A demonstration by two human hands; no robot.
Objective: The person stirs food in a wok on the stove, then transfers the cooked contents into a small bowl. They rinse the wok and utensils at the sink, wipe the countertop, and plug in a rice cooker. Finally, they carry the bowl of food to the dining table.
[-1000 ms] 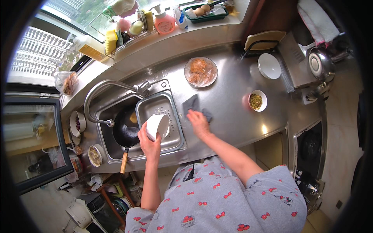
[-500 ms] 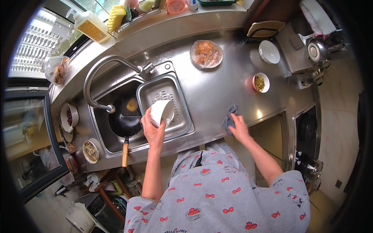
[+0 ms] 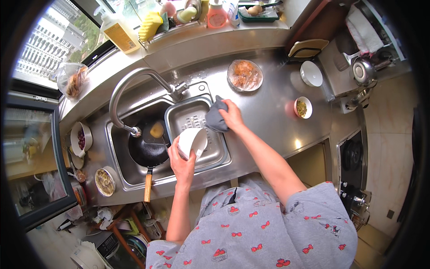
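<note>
My left hand (image 3: 182,167) grips a white bowl (image 3: 191,142), tilted on its side above the near part of the metal drain tray (image 3: 221,154). In my right hand (image 3: 232,115) is a bunched dark grey cloth (image 3: 217,115), held over the tray's right rim. Left of the tray, a black wok (image 3: 148,150) with a wooden handle (image 3: 148,186) lies in the sink basin. Something round and yellowish (image 3: 156,130) sits in the wok. The curved faucet (image 3: 115,96) arches over the basin.
A plastic-covered dish of orange food (image 3: 245,75) stands at the back of the counter. A white bowl (image 3: 311,74) and a small bowl of chopped greens (image 3: 303,107) are to the right. Bowls of grapes (image 3: 81,140) and pale food (image 3: 105,182) sit left of the sink.
My right hand has carried the cloth leftward and away from me, from the counter's front edge to the drain tray. My left hand still holds the bowl near the same spot.
</note>
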